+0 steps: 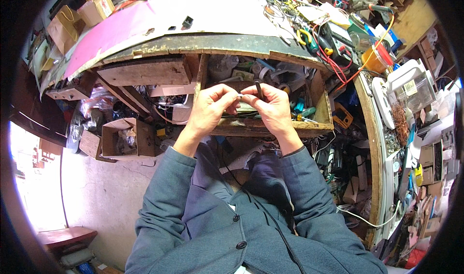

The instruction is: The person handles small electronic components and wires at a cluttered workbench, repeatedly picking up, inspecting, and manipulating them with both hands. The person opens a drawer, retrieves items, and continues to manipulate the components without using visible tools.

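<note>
Over an open wooden drawer (270, 124), my two hands come together at the fingertips. My left hand (212, 104) is closed in a pinch on a tiny pale piece (239, 96), too small to name. My right hand (271, 107) has its thumb and finger at the same piece. A slim dark stick-like tool (259, 89) rises from between the right fingers; its lower part is hidden and its kind is unclear. Beneath the hands, the drawer holds plastic bags, a tape roll and teal-handled tools (300, 104).
The workbench (227, 17) runs across the far side, with pliers (303, 36), tangled wires and a multimeter at its right. An orange-lidded tub (382, 56) stands beyond. A cardboard box (128, 138) sits on the floor at left. Crowded shelves line the right.
</note>
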`<state>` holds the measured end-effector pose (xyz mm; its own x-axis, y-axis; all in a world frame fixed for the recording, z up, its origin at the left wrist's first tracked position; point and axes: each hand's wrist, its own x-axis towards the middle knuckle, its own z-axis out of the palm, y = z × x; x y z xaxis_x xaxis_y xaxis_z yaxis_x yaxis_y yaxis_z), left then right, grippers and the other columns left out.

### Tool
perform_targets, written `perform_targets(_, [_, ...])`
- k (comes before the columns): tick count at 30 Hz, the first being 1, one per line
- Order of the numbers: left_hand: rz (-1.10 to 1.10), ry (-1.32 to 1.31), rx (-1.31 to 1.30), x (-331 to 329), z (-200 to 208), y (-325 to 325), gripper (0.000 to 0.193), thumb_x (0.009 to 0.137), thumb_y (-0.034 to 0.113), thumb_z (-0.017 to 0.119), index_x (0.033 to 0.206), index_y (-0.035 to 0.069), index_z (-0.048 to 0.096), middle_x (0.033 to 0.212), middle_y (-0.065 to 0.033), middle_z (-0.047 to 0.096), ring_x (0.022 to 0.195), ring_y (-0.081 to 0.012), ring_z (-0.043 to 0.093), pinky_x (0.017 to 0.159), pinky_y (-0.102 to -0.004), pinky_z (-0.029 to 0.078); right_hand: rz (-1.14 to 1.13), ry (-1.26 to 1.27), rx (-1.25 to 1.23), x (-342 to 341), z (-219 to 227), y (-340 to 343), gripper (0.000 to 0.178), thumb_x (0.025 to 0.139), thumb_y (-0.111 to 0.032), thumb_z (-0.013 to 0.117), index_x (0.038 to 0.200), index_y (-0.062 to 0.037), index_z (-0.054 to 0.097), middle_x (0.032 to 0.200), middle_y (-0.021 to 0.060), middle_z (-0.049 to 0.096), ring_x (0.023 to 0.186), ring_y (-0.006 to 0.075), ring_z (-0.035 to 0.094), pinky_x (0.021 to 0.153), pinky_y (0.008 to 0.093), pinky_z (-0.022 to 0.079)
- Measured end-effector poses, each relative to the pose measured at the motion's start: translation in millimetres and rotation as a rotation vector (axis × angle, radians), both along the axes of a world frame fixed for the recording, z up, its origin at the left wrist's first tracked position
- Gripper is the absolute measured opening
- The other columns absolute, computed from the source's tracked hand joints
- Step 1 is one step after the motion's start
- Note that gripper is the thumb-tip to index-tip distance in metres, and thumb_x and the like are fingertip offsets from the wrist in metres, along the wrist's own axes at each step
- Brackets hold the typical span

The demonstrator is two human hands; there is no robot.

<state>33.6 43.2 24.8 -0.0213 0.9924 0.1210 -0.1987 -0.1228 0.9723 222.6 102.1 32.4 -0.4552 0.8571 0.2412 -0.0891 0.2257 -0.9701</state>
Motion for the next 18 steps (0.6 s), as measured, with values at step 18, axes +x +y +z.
perform_targets(18, [-0.006,-0.023,0.000,-0.8,0.0,0.7,0.021,0.105,0.021,0.061,0.100,0.002,0.071,0.083,-0.0030,0.069,0.074,-0.0094,0.065,0.069,-0.0244,0.054,-0.017,0.031,0.023,-0.7,-0.7,-1.4,0.009,0.095,-0.004,0.071,0.102,-0.0002,0.075,0.092,0.0003,0.074,0.084,0.0062,0.065,0.079,0.0238,0.052])
